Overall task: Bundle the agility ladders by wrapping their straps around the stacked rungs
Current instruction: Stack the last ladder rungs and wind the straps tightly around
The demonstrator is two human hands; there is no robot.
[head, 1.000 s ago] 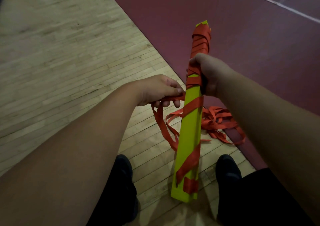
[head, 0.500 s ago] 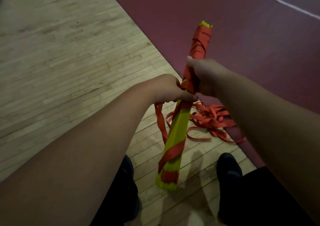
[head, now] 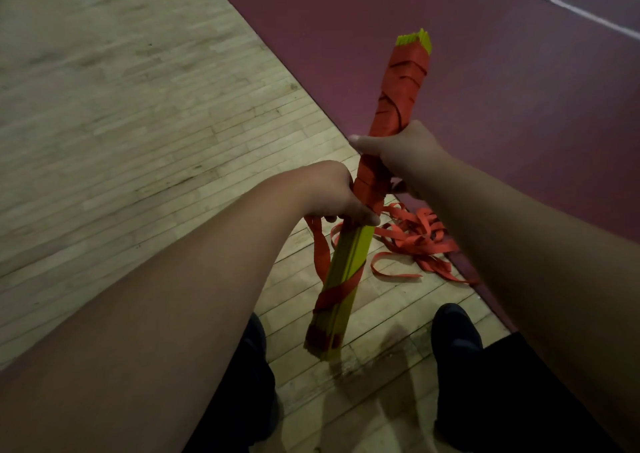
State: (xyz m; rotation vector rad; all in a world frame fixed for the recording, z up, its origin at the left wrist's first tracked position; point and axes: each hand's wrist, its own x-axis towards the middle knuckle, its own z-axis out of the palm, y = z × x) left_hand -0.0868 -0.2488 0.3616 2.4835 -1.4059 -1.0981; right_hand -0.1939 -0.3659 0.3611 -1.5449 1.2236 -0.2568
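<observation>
Head view: strap-wrapped rungs held over a gym floor.
Wooden floor (head: 138, 123) lies left and maroon court (head: 502, 106) far right. The yellow stacked rungs (head: 348, 272) tilt mid-scene beside heaped loose strap (head: 415, 237). The right hand (head: 401, 151) grips their wrapped upper part; the left hand (head: 329, 192) clasps strap below.

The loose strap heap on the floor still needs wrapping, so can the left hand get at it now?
Probably not directly: the left hand grips a strap up at the stacked rungs, which stand between it and the strap heap lying on the floor below.
</observation>
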